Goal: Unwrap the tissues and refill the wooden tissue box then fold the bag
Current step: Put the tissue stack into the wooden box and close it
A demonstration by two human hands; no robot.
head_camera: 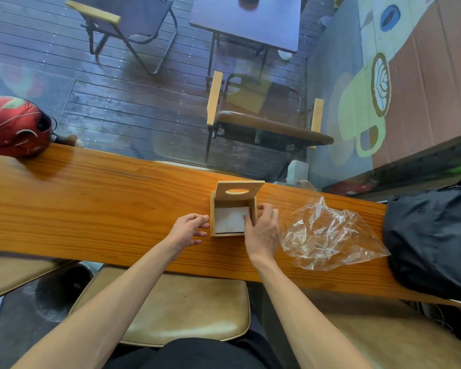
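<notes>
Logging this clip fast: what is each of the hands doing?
Left hand: open, holding nothing.
Right hand: grips the wooden tissue box, thumb on the tissues.

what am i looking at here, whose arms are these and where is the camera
There is no machine: a person wears a camera on the head, looking down at their own bare arms. On the long wooden counter stands a small wooden tissue box with its lid up and white tissues inside. The right hand grips the box's right wall, thumb on the tissues. The left hand hovers beside the box, holding nothing. The empty clear plastic bag lies crumpled to the right.
</notes>
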